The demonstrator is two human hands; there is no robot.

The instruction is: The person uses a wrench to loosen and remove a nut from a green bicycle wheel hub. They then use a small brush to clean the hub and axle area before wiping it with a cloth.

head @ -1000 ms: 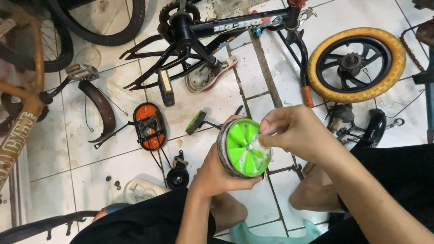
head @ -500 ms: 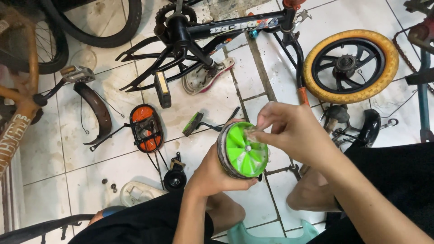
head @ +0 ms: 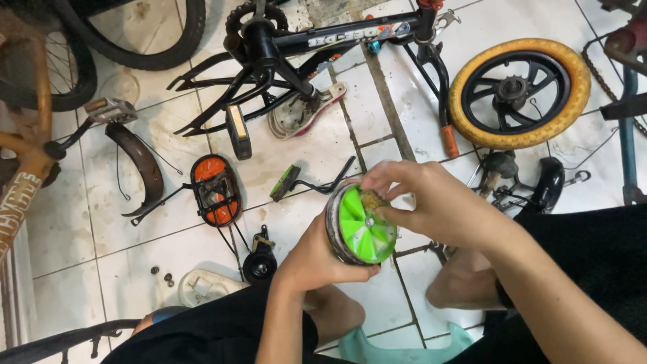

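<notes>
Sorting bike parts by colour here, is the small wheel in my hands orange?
No, the small wheel held by the left hand and right hand has a bright green hub.

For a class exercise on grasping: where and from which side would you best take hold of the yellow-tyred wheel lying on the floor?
The yellow-tyred wheel lies flat on the tiled floor, so its tyre edge sits low. Probably best to come from above and hook the fingers through a gap between the black spokes, closing on the rim. Its left side looks most open; bike parts crowd its lower right.
</notes>
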